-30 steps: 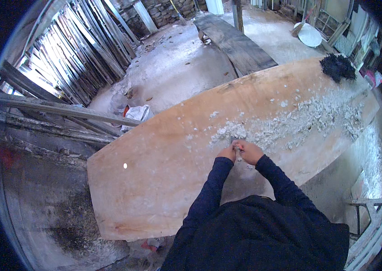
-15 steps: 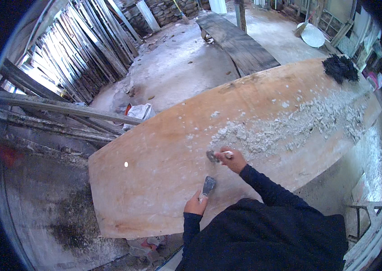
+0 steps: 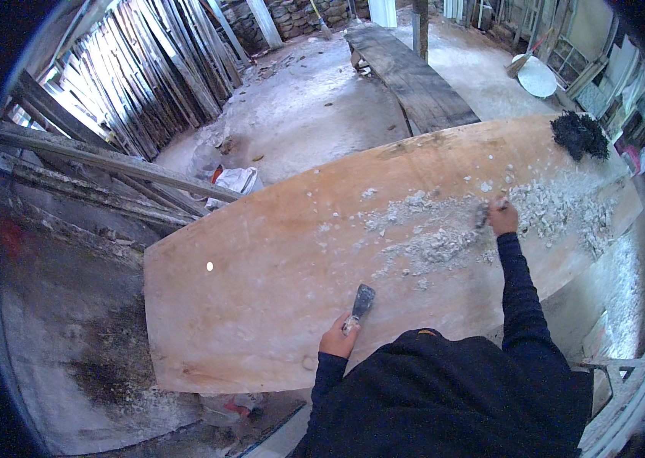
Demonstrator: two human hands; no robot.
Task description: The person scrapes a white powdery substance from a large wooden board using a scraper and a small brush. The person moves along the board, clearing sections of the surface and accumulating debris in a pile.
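Note:
A putty knife (image 3: 364,300) with a dark, dusty blade rises from my left hand (image 3: 337,337), whose fingers wrap its handle above the near side of the large wooden board (image 3: 261,305). Farther off to the right, my right hand (image 3: 503,217) grips a scraper (image 3: 482,215); its greyish blade is blurred and points left. The scraper is among white-grey flakes (image 3: 445,240) of broken crust heaped on the board. More flakes (image 3: 563,212) lie to the right of that hand. My right fingers partly cover the scraper's handle.
A black bristly tangle (image 3: 580,136) sits at the board's far right corner. Behind the board stands a long dark bench (image 3: 422,84) on the dusty floor. Timber rails (image 3: 109,164) run along the left, and leaning planks (image 3: 151,72) stand beyond. A broom (image 3: 519,65) rests by a white round dish (image 3: 538,76).
My right hand has swept right and away across the board with the scraper, opening a gap in the band of flakes. My left hand has shifted slightly, still holding the putty knife.

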